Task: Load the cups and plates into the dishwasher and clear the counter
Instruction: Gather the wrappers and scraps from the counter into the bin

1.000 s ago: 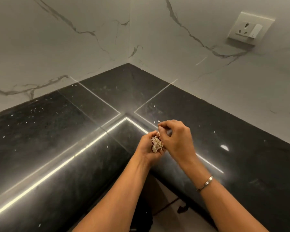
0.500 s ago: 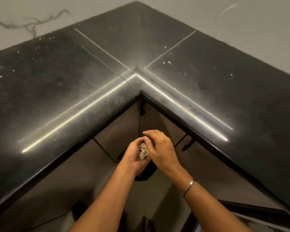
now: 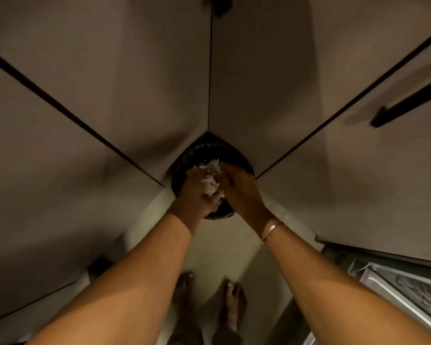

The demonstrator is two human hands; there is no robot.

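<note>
Both hands meet low in a corner where two runs of cabinet doors (image 3: 110, 90) join, directly over a round black bin (image 3: 224, 150) standing on the pale floor (image 3: 224, 245). Left hand (image 3: 197, 192) is cupped palm up and partly closed around a clump of pale food scraps (image 3: 210, 179). Right hand (image 3: 239, 190), with a thin bracelet (image 3: 271, 230) at the wrist, curls in against the clump from the other side, its fingertips touching the scraps as if pushing them off the left palm. Neither hand is fully clenched; whether any scraps are falling yet is too blurred to tell.

At bottom right, the edge of an open dishwasher (image 3: 396, 292) shows, with a metal inner door and part of a rack. No cups or plates can be made out in it. The desk itself is out of view, so how clear it is cannot be judged.

Judging from this, the work seems to be in its clearing stage: waste gathered by hand is about to go into the bin. Emptying the hands remains, and possibly closing the dishwasher. Bare feet (image 3: 209, 295) stand below.
</note>
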